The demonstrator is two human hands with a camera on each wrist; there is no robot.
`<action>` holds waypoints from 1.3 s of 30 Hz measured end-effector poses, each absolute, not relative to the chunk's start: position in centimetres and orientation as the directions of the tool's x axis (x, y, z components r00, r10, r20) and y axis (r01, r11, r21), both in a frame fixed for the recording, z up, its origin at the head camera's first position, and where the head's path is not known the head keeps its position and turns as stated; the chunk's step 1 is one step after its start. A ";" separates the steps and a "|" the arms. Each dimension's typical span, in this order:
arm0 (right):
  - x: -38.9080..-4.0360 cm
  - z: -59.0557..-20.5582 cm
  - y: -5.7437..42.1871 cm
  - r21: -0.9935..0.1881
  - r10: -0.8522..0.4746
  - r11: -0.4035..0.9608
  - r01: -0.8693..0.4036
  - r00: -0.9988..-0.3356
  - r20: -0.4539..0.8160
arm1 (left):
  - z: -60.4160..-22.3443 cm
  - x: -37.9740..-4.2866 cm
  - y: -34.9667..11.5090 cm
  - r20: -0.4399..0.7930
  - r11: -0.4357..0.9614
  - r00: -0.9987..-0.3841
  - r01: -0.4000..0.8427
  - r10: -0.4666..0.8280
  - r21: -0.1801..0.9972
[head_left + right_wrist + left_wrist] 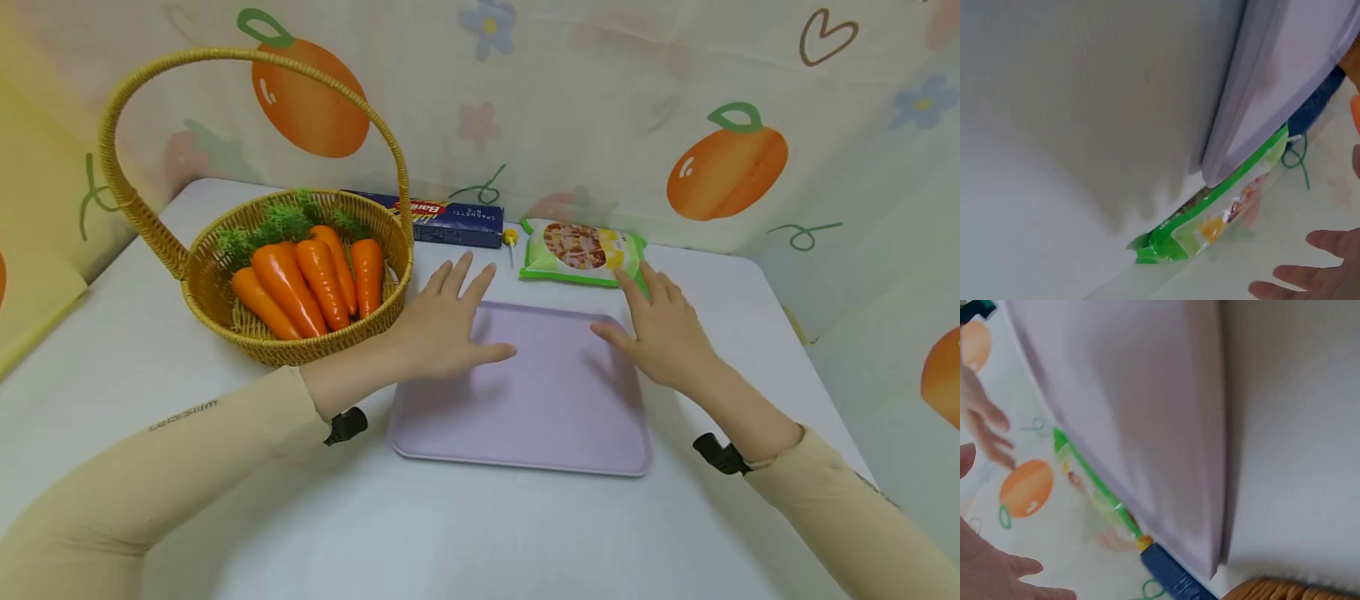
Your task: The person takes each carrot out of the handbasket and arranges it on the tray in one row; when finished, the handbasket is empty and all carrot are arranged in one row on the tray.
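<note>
A pale purple tray (555, 400) lies flat on the white table. My left hand (438, 333) hovers over its left part, fingers spread and holding nothing. Over the tray's right edge is my right hand (663, 333), also with spread fingers and nothing in its grasp. Its fingertips appear close to a green and white food packet (581, 252) behind the tray; whether they touch is unclear. In the right wrist view the packet (1210, 219) shows beyond the tray's corner, apart from the fingers. A yellow lollipop (511, 237) lies left of the packet, beside a dark blue spaghetti box (457, 223).
A wicker basket (197, 304) with a tall arched handle stands at the left, close to my left forearm. Inside it lie several orange carrots (288, 287) with green tops. A fruit-patterned curtain (585, 125) hangs behind the table (465, 533).
</note>
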State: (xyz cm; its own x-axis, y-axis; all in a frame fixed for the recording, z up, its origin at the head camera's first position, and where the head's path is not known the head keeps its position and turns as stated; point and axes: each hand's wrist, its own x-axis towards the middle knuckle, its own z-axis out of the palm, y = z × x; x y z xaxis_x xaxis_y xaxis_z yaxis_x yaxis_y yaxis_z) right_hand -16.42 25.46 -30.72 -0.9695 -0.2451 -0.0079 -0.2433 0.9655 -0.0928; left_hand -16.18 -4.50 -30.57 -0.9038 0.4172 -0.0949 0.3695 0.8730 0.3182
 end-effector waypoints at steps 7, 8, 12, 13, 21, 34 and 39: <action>-17.5 -30.3 26.6 -0.299 -0.224 0.933 -0.201 -0.973 -0.046 | -27.0 -16.5 -6.2 -0.015 0.862 -0.944 0.294 0.329 0.413; -17.8 -30.3 26.8 -0.322 -0.227 0.926 -0.198 -0.972 -0.057 | -26.4 -16.6 -6.7 -0.012 0.860 -0.951 0.276 0.310 0.429; -18.6 -30.4 27.7 -0.393 -0.234 0.903 -0.173 -0.966 -0.112 | -24.0 -17.0 -8.7 -0.012 0.851 -0.968 0.216 0.252 0.478; -18.7 -30.5 27.8 -0.408 -0.231 0.899 -0.160 -0.964 -0.130 | -23.5 -17.2 -9.2 -0.015 0.847 -0.970 0.205 0.243 0.490; -19.5 -30.7 28.6 -0.489 -0.230 0.868 -0.086 -0.942 -0.243 | -21.4 -19.8 -12.9 -0.070 0.808 -0.977 0.124 0.199 0.576; -19.7 -31.9 28.8 -0.541 -0.255 0.838 -0.064 -0.924 -0.286 | -22.5 -25.2 -17.2 -0.273 0.677 -0.953 -0.115 0.131 0.727; -19.7 -32.3 28.7 -0.548 -0.262 0.834 -0.063 -0.920 -0.292 | -23.6 -26.3 -17.7 -0.355 0.663 -0.926 -0.185 0.130 0.726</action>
State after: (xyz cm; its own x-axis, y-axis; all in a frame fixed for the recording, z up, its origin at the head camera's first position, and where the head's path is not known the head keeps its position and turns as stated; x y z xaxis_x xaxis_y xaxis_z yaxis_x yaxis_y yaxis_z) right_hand -19.68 28.72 -32.31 -0.9197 -0.2619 -0.2924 -0.0634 0.8342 -0.5479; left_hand -26.35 -17.69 -23.59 -0.9256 0.1304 -0.3552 -0.1852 0.6626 0.7257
